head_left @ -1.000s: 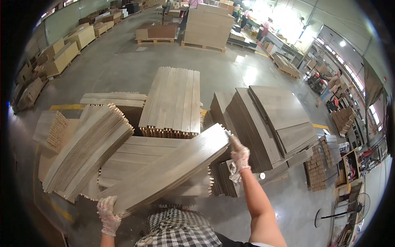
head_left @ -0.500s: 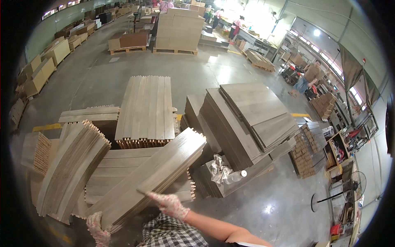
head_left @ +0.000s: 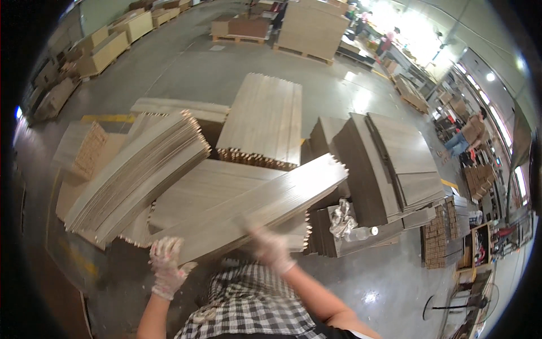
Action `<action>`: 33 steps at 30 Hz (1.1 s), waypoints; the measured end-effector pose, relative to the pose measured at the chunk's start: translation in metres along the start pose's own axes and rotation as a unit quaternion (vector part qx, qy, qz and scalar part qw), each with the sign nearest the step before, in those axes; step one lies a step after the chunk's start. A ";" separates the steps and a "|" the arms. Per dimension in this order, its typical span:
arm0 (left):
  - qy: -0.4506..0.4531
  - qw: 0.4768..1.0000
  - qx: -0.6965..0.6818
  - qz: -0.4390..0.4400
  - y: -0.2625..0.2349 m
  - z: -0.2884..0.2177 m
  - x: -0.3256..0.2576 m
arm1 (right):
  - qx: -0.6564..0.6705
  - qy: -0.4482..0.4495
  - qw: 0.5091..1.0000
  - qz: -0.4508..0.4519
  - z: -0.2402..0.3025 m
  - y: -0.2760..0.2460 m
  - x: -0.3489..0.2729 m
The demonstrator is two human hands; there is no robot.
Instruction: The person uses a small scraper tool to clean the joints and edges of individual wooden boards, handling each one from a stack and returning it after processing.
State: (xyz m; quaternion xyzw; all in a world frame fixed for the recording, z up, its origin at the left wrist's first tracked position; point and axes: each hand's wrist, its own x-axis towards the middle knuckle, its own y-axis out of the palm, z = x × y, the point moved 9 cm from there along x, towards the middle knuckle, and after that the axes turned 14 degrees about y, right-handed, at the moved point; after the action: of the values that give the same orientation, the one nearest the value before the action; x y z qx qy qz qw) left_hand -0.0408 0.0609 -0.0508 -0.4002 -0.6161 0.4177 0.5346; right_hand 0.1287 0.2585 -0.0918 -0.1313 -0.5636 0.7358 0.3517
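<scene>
A stack of long, narrow grey-brown wooden boards point(head_left: 254, 212) lies diagonally before me, its near end at lower left. My left hand point(head_left: 166, 265), in a patterned glove, is closed about that near end, with the thumb low at the corner. Over the near long edge is my right hand point(head_left: 271, 248), gloved and smeared by motion. From its fingers a small dark flat piece point(head_left: 243, 224) sticks out against the boards; its kind is unclear. Beneath lies a wider layer of similar boards point(head_left: 192, 195). Left of it rests a leaning, fanned stack of boards point(head_left: 141, 169).
Beyond stands a tall stack of slats point(head_left: 262, 118). To the right are large panels point(head_left: 406, 158), with crumpled silvery wrap point(head_left: 341, 220) and a clear bottle point(head_left: 361, 233) on a lower stack. A standing fan point(head_left: 480, 302) is at far right; a person point(head_left: 468, 135) works beyond.
The whole view has shifted, so the stacks sit farther right in the picture. My left hand and forearm show more fully, still at the boards' near end. My right hand is now blurred.
</scene>
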 end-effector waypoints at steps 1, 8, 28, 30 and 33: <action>-0.014 1.000 0.000 0.007 -0.008 0.000 -0.002 | 0.061 0.060 0.995 -0.044 -0.039 -0.017 0.015; -0.135 0.977 -0.155 -0.063 -0.016 0.045 -0.064 | 0.147 0.065 0.983 -0.092 -0.013 -0.003 0.002; -0.232 0.749 -0.560 -0.268 0.027 0.080 -0.154 | 0.265 0.114 0.956 -0.048 0.148 0.022 -0.036; -0.257 0.722 -0.581 -0.272 0.026 0.078 -0.153 | 0.080 -0.013 0.997 0.017 0.195 0.068 -0.061; -0.334 0.611 -0.626 -0.351 0.051 0.095 -0.186 | 0.203 -0.042 0.975 0.085 0.221 0.086 -0.070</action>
State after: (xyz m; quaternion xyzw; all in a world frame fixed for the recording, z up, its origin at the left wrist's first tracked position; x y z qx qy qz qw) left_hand -0.1126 -0.1057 -0.1666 -0.2237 -0.9568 -0.1850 0.0170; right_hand 0.0172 0.0385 -0.1123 -0.0731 -0.4037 0.8668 0.2834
